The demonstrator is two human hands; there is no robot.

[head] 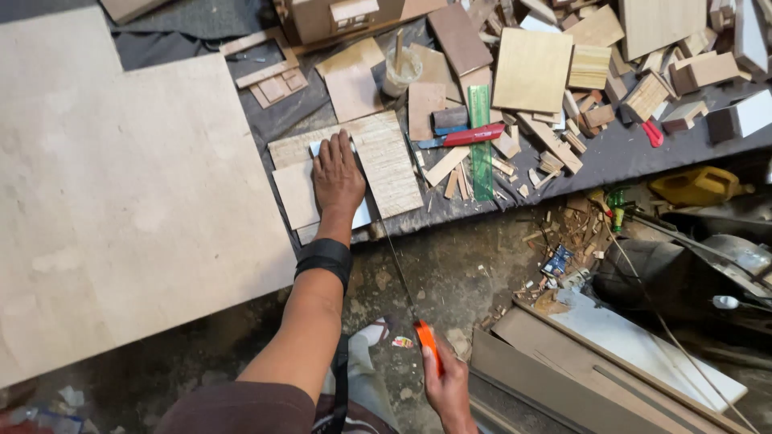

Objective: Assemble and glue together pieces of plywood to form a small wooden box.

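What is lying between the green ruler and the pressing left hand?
In the head view, a pale grained wooden panel lies between the left hand and the green ruler.

Two hands: the left hand (337, 178) and the right hand (447, 387); one saw (410, 309) with an orange handle; one green ruler (480, 145); one red utility knife (473, 135); one black wristband (324, 257); one large plywood sheet (121, 193); one yellow container (693, 186); wood offcuts (595, 72) too many to count.

Dark cloth-covered table (643, 153); large pale plywood sheet (121, 201); dirty grey concrete floor (450, 273) strewn with wood scraps; stacked boards (611, 354).
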